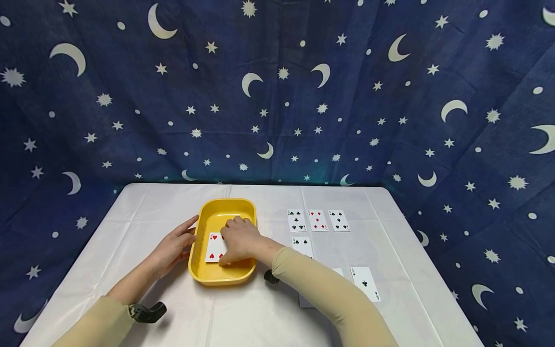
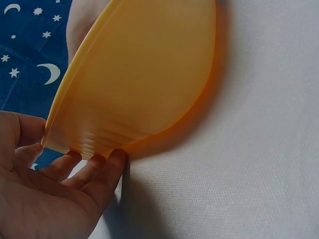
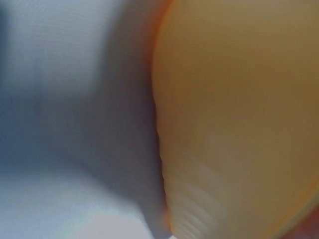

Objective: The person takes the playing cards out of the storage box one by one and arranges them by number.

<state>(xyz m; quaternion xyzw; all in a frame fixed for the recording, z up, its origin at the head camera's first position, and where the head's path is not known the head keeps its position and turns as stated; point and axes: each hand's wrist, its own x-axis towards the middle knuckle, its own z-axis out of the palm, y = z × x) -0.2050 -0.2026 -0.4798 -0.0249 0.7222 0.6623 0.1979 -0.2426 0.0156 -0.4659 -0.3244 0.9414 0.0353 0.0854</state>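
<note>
A yellow tray (image 1: 222, 277) stands on the white table (image 1: 243, 318), left of centre. My left hand (image 1: 174, 245) rests with straight fingers against the tray's left outer wall. The left wrist view shows this hand (image 2: 60, 191) with its fingertips at the foot of the tray (image 2: 144, 74) and the thumb by the rim. My right hand (image 1: 239, 239) reaches into the tray, fingers curled over a hearts card (image 1: 212, 246) that lies face up on the tray floor, thumb at its lower corner. The right wrist view is blurred and shows only the tray wall (image 3: 239, 124).
Face-up cards lie right of the tray: a row of three (image 1: 318, 220), one below them (image 1: 302, 245), another near the front (image 1: 365, 283), and one partly under my right sleeve (image 1: 305, 300). A blue star-and-moon cloth (image 1: 277, 96) hangs behind and beside the table.
</note>
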